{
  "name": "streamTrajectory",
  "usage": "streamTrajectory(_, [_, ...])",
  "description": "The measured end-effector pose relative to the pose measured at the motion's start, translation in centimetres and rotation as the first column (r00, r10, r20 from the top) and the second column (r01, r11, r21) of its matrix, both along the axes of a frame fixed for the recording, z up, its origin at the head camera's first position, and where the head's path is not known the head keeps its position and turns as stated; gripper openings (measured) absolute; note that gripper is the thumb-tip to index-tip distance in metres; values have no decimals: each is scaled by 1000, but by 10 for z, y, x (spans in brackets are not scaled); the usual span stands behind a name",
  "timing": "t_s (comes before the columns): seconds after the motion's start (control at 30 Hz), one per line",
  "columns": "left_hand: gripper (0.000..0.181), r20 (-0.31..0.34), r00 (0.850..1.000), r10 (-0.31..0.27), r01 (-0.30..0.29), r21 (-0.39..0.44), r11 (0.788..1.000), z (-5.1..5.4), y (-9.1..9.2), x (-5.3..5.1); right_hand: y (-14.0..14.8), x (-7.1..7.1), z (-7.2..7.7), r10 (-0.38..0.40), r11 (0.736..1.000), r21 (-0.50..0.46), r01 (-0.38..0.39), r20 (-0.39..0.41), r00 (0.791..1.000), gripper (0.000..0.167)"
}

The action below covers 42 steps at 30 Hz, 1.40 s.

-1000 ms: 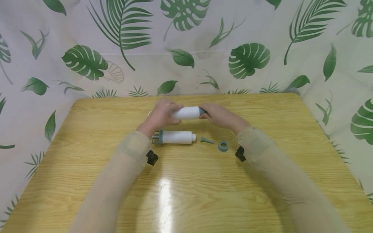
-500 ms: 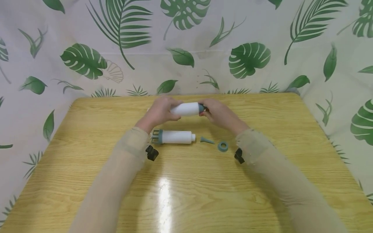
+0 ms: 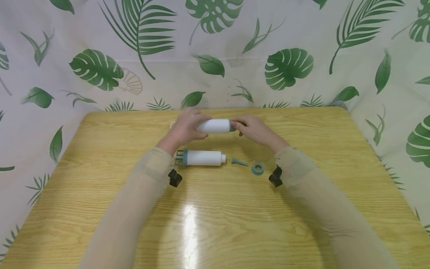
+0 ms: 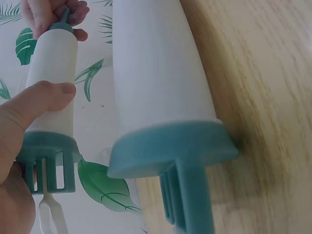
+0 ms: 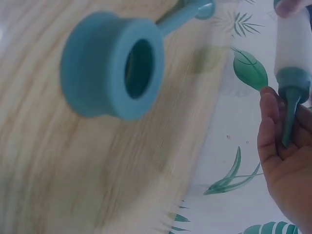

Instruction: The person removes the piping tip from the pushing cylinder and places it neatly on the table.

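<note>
A white syringe-like tube (image 3: 218, 126) is held level above the far part of the table. My left hand (image 3: 186, 127) grips its body, thumb across the white barrel in the left wrist view. A slotted teal collar (image 4: 48, 141) with a white forked handle (image 4: 51, 214) sits at that end. My right hand (image 3: 253, 129) pinches the other end, at the teal cap (image 5: 292, 80). In the right wrist view a tapered teal nozzle (image 5: 291, 117) sticks out of this cap over the palm. The right thumb is mostly hidden there.
Nearer on the wooden table (image 3: 221, 216) lies a second white tube (image 3: 204, 158) with a slotted teal collar. To its right are a loose teal nozzle (image 3: 239, 162) and a teal ring cap (image 3: 257, 173). A leaf-patterned cloth (image 3: 242, 67) hangs behind the table.
The tube has risen slightly and levelled out. My right fingers have shifted their hold around the teal cap, with the thumb now on top. The things on the table stay put.
</note>
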<state>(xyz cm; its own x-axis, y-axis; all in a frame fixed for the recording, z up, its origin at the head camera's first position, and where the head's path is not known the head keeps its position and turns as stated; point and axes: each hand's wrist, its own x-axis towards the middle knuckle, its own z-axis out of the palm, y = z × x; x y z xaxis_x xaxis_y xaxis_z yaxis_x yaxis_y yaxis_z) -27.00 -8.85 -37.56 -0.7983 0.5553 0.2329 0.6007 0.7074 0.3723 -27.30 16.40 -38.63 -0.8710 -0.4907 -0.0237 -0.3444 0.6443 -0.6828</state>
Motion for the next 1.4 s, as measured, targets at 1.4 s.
streamTrajectory(1.4, [52,22,999,31,-33,89,996,-15,-6,6,-7,3,-16,-89,919,-351,179,258,962,55])
